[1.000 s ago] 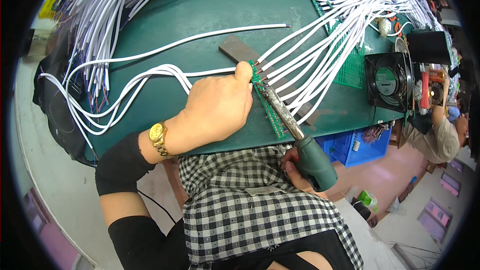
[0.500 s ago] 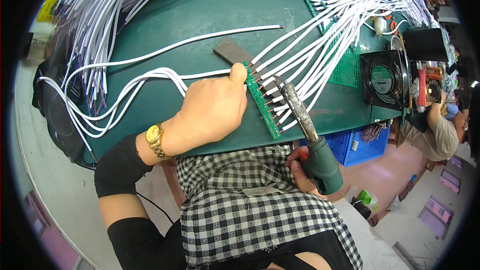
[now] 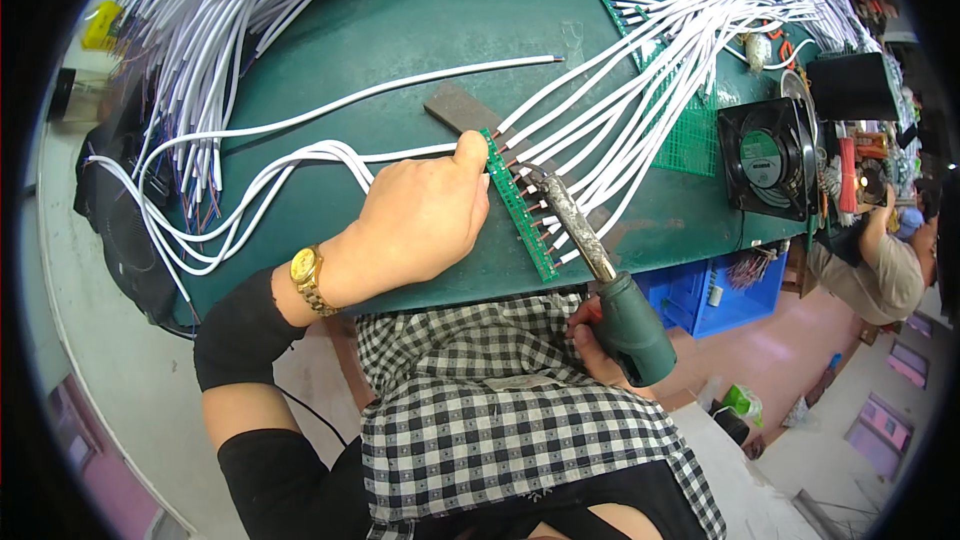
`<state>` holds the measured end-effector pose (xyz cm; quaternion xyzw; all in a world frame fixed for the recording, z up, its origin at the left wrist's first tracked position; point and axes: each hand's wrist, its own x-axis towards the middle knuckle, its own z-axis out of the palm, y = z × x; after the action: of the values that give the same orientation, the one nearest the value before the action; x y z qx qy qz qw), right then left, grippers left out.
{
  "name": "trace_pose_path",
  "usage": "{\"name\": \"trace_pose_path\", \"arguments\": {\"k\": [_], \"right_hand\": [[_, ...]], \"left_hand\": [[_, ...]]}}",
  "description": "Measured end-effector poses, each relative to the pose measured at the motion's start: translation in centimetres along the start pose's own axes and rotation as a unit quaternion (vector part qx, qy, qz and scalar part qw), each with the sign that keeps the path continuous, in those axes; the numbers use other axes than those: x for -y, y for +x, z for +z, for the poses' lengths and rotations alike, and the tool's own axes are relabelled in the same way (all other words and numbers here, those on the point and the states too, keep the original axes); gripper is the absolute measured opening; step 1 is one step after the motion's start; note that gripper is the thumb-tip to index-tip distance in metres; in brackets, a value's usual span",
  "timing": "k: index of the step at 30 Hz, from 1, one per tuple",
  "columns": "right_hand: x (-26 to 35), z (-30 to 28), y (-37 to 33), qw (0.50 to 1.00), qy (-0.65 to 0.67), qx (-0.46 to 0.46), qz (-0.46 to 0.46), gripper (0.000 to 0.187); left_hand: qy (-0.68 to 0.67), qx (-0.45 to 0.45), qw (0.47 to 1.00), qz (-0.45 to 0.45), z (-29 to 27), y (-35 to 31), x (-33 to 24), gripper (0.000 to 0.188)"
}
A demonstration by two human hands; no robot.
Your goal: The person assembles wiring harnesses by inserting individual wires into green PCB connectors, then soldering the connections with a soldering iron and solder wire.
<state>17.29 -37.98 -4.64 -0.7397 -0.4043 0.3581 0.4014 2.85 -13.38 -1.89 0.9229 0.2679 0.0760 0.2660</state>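
Left hand (image 3: pixel 425 205) grips board (image 3: pixel 519 212) (green) — slanted.

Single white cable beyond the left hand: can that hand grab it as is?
Probably not without letting go: the left hand is pinching the green circuit board. Otherwise the way looks free; the white cable has its end lying uncovered on the green tabletop.

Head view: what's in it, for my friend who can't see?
A person's right hand holds a soldering iron pointed at a narrow green circuit board, gripped by the left hand. White cables fan out beyond it.
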Motion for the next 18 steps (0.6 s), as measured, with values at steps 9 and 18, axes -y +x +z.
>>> {"name": "trace_pose_path", "arguments": {"k": [9,18], "right_hand": [[-0.4,0.1,-0.4,0.995,0.056,-0.073,-0.024,0.006],[0.2,-0.2,-0.1,0.987,0.123,-0.097,-0.021,0.011]], "left_hand": [[0.09,-0.088,0.989,0.082,-3.3,6.0,0.5,0.014],[-0.185,-0.072,0.98,-0.006,-3.3,11.6,4.3,0.015]]}}
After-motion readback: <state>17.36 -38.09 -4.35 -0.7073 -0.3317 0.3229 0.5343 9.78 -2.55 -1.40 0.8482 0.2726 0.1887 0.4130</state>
